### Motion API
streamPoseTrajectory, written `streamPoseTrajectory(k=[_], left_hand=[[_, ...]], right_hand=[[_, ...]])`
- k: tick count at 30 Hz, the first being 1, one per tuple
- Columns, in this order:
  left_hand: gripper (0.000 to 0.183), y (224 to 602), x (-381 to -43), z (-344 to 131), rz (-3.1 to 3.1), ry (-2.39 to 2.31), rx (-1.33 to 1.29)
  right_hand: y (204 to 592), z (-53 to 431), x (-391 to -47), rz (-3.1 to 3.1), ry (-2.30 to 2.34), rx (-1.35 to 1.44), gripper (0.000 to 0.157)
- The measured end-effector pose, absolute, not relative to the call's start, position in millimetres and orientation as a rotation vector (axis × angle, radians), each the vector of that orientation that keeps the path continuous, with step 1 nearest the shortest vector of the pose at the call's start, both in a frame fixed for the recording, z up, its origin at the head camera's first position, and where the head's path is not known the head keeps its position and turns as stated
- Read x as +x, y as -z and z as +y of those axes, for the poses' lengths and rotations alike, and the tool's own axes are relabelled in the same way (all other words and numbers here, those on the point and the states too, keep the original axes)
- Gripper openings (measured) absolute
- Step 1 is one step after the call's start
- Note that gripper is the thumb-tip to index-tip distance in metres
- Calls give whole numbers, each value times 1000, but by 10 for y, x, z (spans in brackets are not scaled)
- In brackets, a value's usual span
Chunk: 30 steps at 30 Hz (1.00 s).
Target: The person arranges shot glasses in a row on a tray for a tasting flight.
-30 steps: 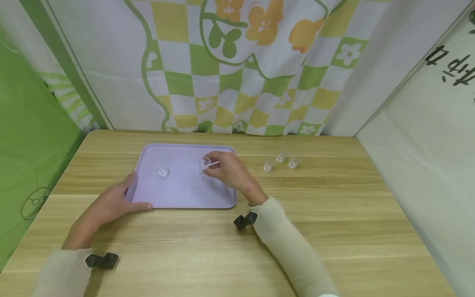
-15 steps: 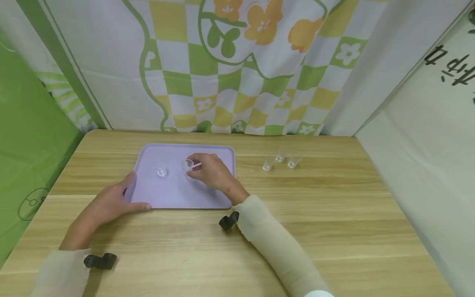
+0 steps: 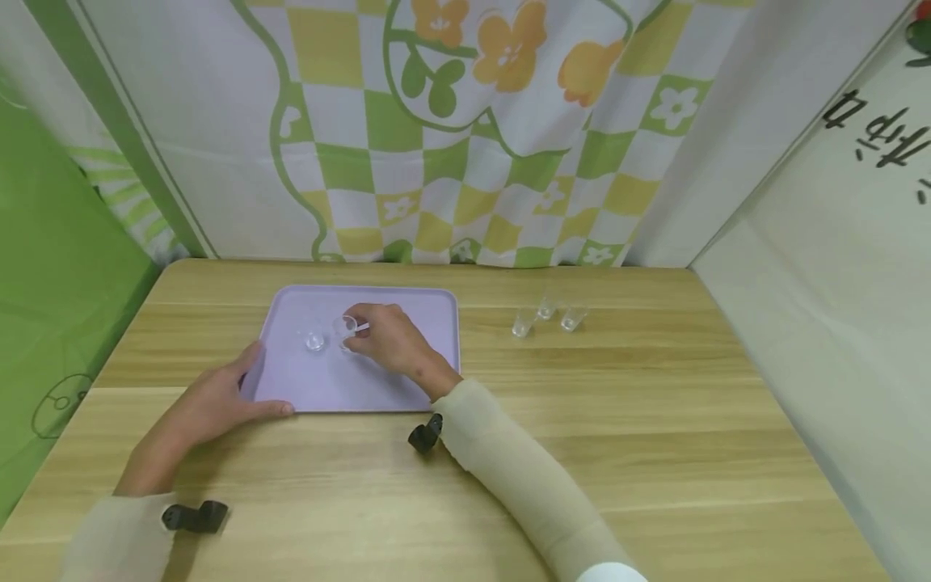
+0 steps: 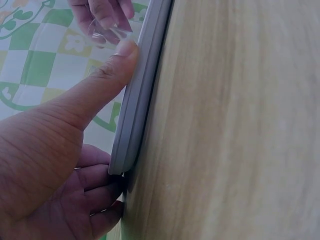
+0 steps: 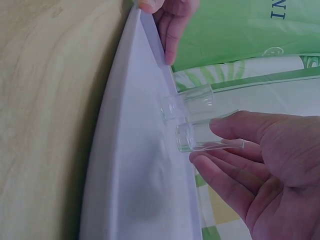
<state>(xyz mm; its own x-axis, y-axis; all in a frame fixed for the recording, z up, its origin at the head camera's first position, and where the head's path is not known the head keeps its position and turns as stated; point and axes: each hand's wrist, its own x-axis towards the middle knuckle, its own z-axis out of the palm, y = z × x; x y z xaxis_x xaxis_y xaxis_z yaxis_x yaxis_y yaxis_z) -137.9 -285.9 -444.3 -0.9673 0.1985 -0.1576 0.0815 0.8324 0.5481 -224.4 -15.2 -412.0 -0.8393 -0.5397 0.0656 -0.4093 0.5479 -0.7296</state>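
Observation:
My right hand [image 3: 389, 335] pinches a small clear cup [image 3: 345, 327] over the purple tray [image 3: 393, 396]. In the right wrist view this cup [image 5: 192, 137] stands out between thumb and fingers, its base towards the tray. Just left of it, a second clear cup [image 3: 314, 340] stands on the tray. Whether the held cup touches the tray I cannot tell. My left hand [image 3: 212, 404] holds the tray's near left corner. In the left wrist view its thumb [image 4: 111, 65] lies on the rim, with other fingers [image 4: 102, 192] bent round the corner.
Three more clear cups stand to the right of the tray on the wooden table [image 3: 582, 436], the nearest cup [image 3: 521, 325] lowest in view. A checkered curtain [image 3: 465, 162] hangs behind the table. White cloth [image 3: 822, 283] hangs at the right, green cloth [image 3: 65, 242] at the left.
My right hand has carried the pinched cup leftward over the tray, close to the standing cup. The left hand has kept its place at the tray's corner.

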Motion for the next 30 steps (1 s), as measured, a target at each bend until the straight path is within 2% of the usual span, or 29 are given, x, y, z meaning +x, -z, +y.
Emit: streamPoseTrajectory(k=[20,30], left_hand=[[128,4450,-1371,-2856,2803,-823,231],[127,4434,-1381,-2858,2806,-832,234]], right_hand=[[4242,-255,-2290,2660,1074,-813,34],[4252,-285,-2307,2666,1057,-832,38]])
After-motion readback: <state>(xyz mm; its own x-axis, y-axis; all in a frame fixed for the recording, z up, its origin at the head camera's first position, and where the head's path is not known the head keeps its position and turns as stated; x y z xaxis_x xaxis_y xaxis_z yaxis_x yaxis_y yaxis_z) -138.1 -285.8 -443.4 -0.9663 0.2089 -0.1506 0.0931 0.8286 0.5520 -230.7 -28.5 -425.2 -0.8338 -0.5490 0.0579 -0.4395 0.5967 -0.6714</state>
